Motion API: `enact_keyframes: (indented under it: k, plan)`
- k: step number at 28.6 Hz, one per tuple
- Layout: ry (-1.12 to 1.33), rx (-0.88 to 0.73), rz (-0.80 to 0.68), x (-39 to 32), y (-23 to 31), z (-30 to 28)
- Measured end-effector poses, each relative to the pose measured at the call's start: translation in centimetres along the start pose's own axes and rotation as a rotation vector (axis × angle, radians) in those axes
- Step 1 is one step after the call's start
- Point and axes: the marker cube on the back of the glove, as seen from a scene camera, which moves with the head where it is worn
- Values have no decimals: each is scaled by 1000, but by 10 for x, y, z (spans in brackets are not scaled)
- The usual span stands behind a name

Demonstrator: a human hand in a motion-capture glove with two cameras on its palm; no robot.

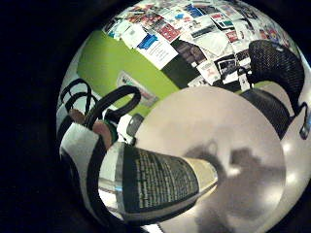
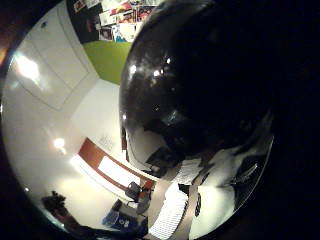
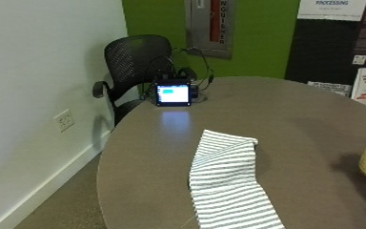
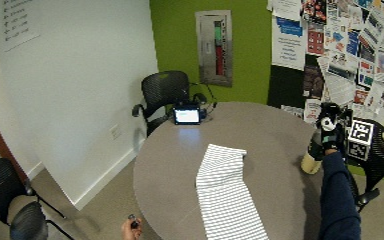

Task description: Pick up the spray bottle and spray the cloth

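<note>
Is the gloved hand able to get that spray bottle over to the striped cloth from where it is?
Probably yes. The gloved right hand grips the spray bottle at the table's edge, and only bare tabletop lies between it and the striped cloth.

Round grey tabletop fills centre-right of the outside view. Small device with lit screen sits at its far edge, cables behind it. Black mesh chair upper left, against the white wall. Wall outlet at left. Extinguisher cabinet top centre on the green wall. Posters upper right in the wide view.
</note>
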Motion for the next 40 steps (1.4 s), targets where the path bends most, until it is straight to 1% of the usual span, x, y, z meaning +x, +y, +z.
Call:
enact_keyframes:
  k: [5, 9, 14, 21, 24, 29, 34, 40]
  plan:
    - [8, -14, -122, -30, -6, -10]
    - [63, -57, -293, -82, 0, -9]
    - [202, -129, -481, -133, 32, -3]
    - [296, -251, -644, -170, 87, 4]
    - [389, -291, -733, -181, 119, 5]
    - [488, -368, -936, -187, 169, 7]
    - [603, -399, -1093, -181, 197, 6]
    - [718, -389, -1274, -178, 216, 8]
